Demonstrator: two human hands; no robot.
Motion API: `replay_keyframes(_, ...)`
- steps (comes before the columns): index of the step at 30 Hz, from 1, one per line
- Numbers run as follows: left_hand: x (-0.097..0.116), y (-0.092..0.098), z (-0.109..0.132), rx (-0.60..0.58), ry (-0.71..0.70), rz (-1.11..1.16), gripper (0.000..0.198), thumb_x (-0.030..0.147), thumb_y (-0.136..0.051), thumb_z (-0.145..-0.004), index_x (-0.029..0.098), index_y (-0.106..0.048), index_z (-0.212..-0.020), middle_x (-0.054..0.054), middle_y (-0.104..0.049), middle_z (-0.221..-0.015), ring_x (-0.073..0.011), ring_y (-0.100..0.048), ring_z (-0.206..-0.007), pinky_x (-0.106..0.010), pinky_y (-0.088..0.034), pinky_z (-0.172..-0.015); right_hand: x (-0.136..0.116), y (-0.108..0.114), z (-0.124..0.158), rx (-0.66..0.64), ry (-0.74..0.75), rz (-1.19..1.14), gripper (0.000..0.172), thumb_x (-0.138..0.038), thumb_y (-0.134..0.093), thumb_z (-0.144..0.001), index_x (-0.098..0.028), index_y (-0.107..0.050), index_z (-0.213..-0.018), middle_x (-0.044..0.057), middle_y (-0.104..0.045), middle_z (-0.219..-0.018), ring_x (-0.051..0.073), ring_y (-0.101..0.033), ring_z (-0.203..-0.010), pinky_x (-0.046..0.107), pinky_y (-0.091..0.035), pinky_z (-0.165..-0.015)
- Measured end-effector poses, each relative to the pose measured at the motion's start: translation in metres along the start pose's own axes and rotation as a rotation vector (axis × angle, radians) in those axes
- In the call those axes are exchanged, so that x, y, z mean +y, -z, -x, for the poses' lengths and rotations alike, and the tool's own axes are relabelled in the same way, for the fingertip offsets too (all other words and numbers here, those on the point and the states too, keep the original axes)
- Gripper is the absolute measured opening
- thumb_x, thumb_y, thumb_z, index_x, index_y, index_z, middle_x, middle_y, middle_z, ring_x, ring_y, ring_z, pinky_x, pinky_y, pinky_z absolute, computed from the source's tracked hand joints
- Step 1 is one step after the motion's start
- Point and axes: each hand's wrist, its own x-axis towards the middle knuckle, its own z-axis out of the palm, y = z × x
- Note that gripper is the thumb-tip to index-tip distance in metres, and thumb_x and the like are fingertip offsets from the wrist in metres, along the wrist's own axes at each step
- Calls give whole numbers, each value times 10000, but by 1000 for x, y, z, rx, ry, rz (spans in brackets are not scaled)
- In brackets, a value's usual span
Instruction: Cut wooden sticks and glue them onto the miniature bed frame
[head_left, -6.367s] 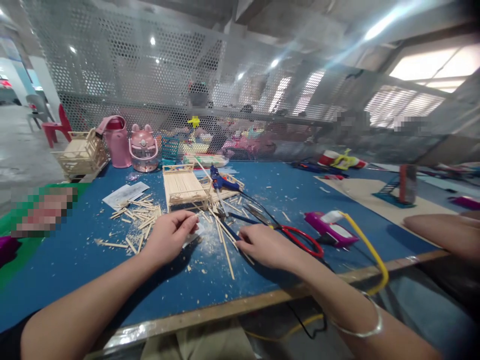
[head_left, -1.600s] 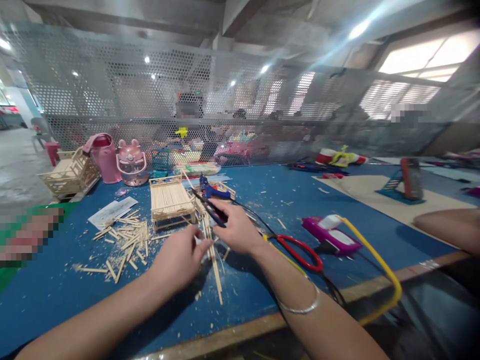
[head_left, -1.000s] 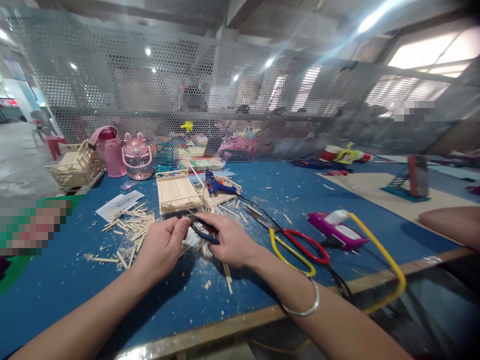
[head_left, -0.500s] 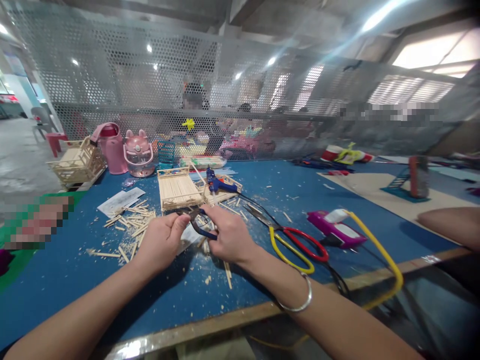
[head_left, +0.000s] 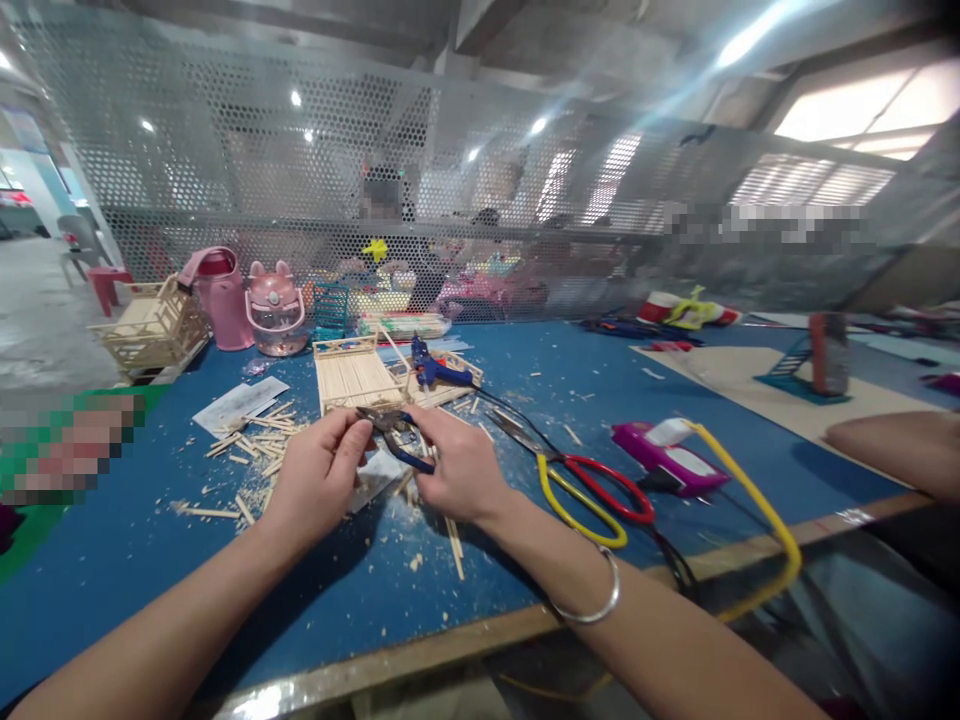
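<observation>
My right hand is closed around the dark blue handles of a pair of pliers. The jaws point left, towards my left hand. That hand is closed in a pinch at the jaw tips, and whatever lies between its fingers is hidden. Just beyond both hands stands a small bed-like model of pale wooden sticks. A blue hot glue gun lies to its right. Short cut sticks and wood crumbs are scattered left of my left hand, with a few longer sticks below my right hand.
Large scissors with red and yellow handles lie right of my right hand, near a purple device with a yellow cable. A pink flask, a pink-lidded bottle and another stick model stand back left. Another person's arm rests at right.
My left hand has turned slightly and its fingers have shifted, so more of the pliers' jaws shows. The right hand keeps its hold on the handles. The view has moved slightly.
</observation>
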Motion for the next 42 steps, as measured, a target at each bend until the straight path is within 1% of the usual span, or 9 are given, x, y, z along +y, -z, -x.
replay_keyframes(5,3,4,-1,21,-51,-37,287,276,-378,-883,179,-506,-645,23,-538,-540,-100,-510,-499,-199,-389,-509,-5,5,-3,-166,-53,-242,475,-152,-519,-612,-167,-594,-1081,67,-669,-947,204,-595,-811,312,-463,-717)
replay_keyframes(10,-1,1,-2,7,-22,170,272,331,-423,-872,167,-528,-681,13,-572,-601,-90,-515,-513,-197,-404,-509,-13,14,-8,-373,-91,-660,357,-109,-442,-587,-180,-612,-892,-10,-587,-777,133,-518,-717,243,-411,-659)
replay_keyframes(14,-2,-2,-3,-27,73,406,342,465,-504,-818,155,-533,-676,15,-566,-585,-83,-499,-497,-199,-409,-492,-16,17,-11,-435,-194,-843,298,-148,-438,-520,-186,-574,-782,-47,-442,-625,96,-365,-561,230,-313,-527)
replay_keyframes(18,-1,-3,-2,-67,151,537,402,536,-557,-763,147,-536,-665,30,-525,-546,-74,-475,-484,-197,-396,-478,-13,15,-10,-478,-249,-923,217,-148,-449,-499,-189,-528,-696,-58,-403,-592,85,-324,-539,226,-267,-501)
replay_keyframes(22,-4,-6,-3,-85,193,694,333,473,-605,-757,146,-548,-719,14,-557,-616,-79,-500,-544,-213,-427,-545,-7,15,-9,-503,-340,-1025,315,-152,-478,-497,-175,-542,-805,-63,-402,-588,79,-325,-527,216,-260,-485)
replay_keyframes(26,-7,-8,-4,-87,222,819,183,334,-585,-799,153,-559,-797,18,-569,-649,-71,-513,-572,-206,-431,-572,-2,19,-11,-410,-275,-908,441,-145,-472,-521,-161,-574,-950,-43,-468,-651,92,-401,-572,223,-346,-524)
replay_keyframes(29,-4,-10,-5,-78,282,923,127,245,-595,-794,149,-563,-869,29,-580,-655,-56,-530,-577,-181,-447,-585,0,20,-11,-372,-157,-777,555,-152,-457,-575,-161,-538,-1124,29,-598,-923,150,-545,-804,292,-454,-741)
replay_keyframes(33,-1,-11,-5,-79,334,1027,248,226,-684,-730,158,-543,-922,26,-640,-681,-59,-584,-575,-172,-485,-591,6,17,-8,-369,-39,-587,682,-169,-473,-649,-158,-374,-1324,102,-428,-1365,228,-402,-1241,387,-302,-1047)
replay_keyframes(42,-3,-12,-5,-14,427,960,337,312,-802,-583,141,-590,-782,-24,-716,-704,-120,-680,-654,-184,-530,-595,9,17,-9,-305,28,-302,706,-129,-511,-616,-136,-380,-1310,137,-467,-1300,252,-446,-1178,402,-341,-1015)
